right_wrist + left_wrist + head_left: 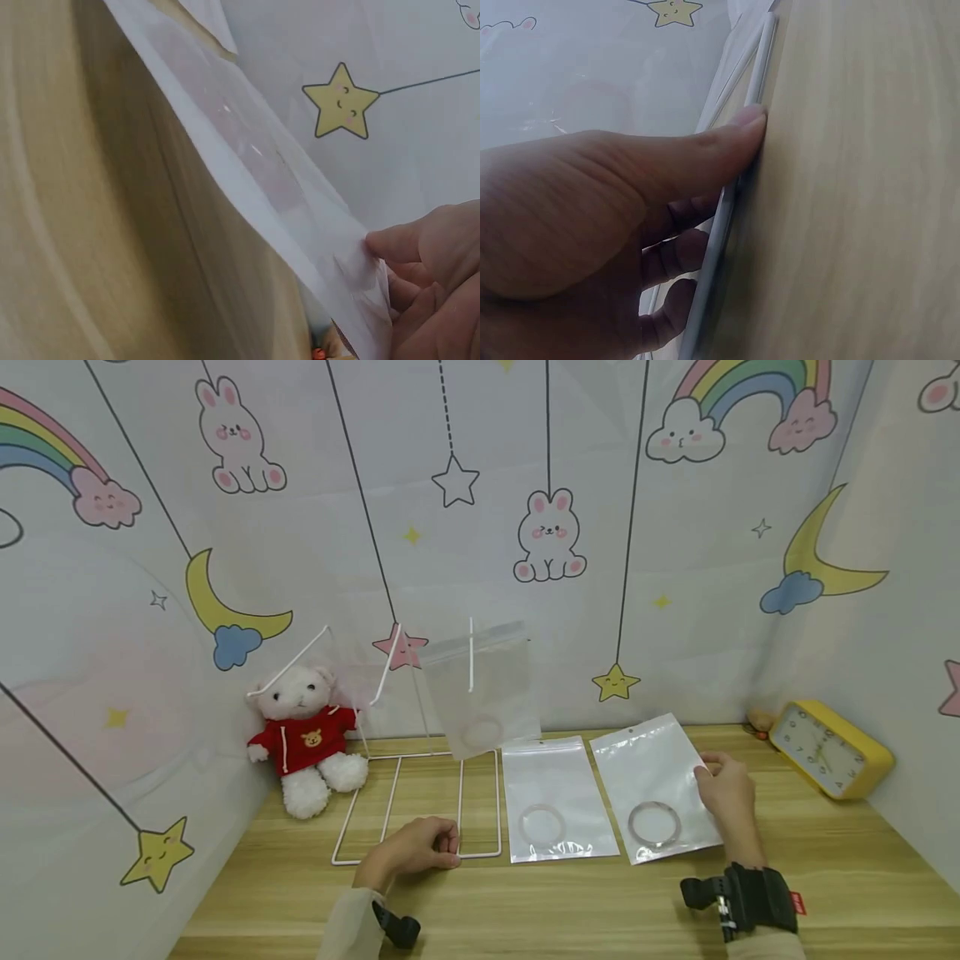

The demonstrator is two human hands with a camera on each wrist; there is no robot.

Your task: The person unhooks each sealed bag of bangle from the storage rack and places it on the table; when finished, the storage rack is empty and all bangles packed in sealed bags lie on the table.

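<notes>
My left hand [420, 846] grips the front bar of a white wire rack [480, 856], the thumb on one side and curled fingers on the other in the left wrist view. My right hand [727, 789] pinches the right edge of a clear-fronted zip bag [651, 768] holding a dark pinkish ring, perhaps a bangle. In the right wrist view this bag [247, 172] slants up off the table. Left of it, a second zip bag [555, 777] lies flat with a paler ring inside. A third zip bag [480, 693] hangs from a prong of the rack.
A white plush bear [303, 727] in a red hoodie sits behind the rack's left side. At the right back stands a yellow clock [831, 749], beside a small brown object [760, 720]. A printed cloth [480, 560] encloses the wooden table [570, 910].
</notes>
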